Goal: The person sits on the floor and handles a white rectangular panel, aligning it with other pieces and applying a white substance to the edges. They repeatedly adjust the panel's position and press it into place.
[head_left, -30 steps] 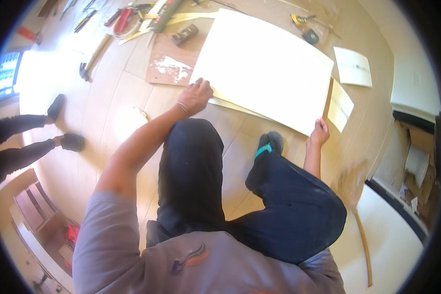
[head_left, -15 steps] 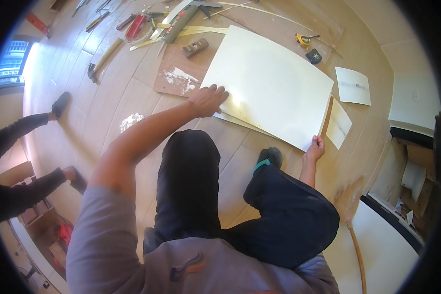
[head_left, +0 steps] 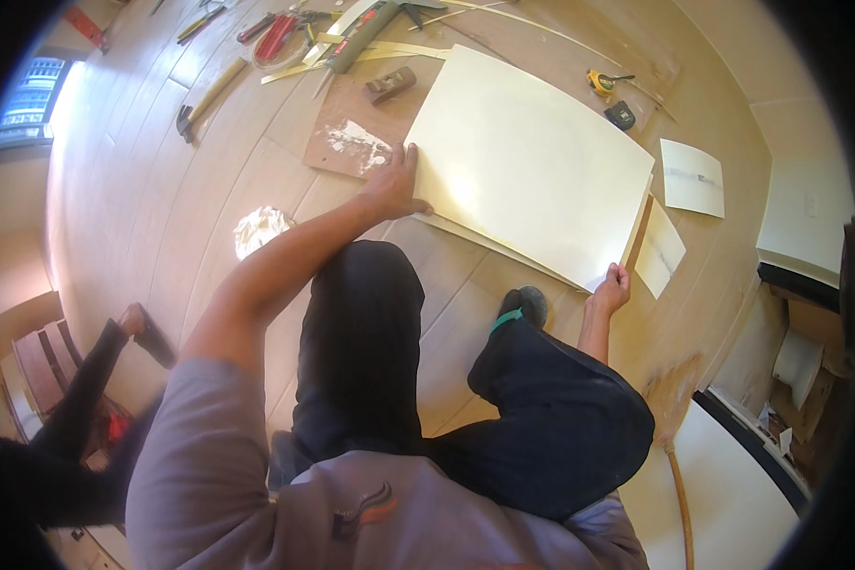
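A large white panel lies before me, over another board whose pale edge shows along its near side. My left hand rests against the panel's near left corner, thumb and fingers spread along its edges. At the near right corner my right hand is closed, pinching the panel's edge. A brown strip shows along the right side, just beyond that hand. Under the panel's far left part sticks out a brown board smeared with white, bearing a small wooden block plane.
A hammer, a caulking gun and thin strips lie at the far left. Two tape measures and a white sheet lie right of the panel. Crumpled wrapping sits left of my arm. Another person's leg is at the left.
My left hand has shifted from lying on the panel's surface to its left corner, with the fingers spreading. The right hand keeps its pinch. The other person's legs have moved nearer at the left.
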A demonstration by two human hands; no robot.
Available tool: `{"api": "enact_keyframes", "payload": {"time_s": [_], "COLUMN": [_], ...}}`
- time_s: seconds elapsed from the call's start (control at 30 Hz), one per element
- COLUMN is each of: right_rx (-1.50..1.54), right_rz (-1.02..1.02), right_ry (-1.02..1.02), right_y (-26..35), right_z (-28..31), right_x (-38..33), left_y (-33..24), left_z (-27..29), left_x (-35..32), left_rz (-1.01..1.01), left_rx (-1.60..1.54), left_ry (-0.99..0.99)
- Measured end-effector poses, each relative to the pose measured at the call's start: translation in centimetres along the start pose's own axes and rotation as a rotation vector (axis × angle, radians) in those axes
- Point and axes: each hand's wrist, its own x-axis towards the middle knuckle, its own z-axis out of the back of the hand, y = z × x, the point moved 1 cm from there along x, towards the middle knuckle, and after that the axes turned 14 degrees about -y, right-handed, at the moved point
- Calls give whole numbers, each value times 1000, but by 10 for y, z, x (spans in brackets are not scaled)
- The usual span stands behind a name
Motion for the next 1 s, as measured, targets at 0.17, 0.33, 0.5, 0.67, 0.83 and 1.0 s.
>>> {"api": "enact_keyframes", "payload": {"time_s": [0.17, 0.33, 0.5, 0.67, 0.83, 1.0], "right_rx": [-73, -82, -167, -177, -169, -412], "right_rz": [29, 54, 73, 32, 44, -249], "right_ry": [-4, -34, -7, 73, 22, 110], "right_y": [3, 5, 13, 6, 2, 32], "right_z": [-5, -7, 1, 2, 1, 10], "right_x": [-1, -4, 2, 11, 15, -7], "left_y": [1, 1, 22, 30, 5, 9], "left_z": [2, -5, 5, -13, -31, -36], "left_x": [0, 1, 35, 127, 190, 181], "left_rz": [-34, -79, 51, 405, 548, 610], "left_rx": [111, 134, -237, -459, -459, -484], "left_ry": [20, -26, 24, -395, -521, -600]}}
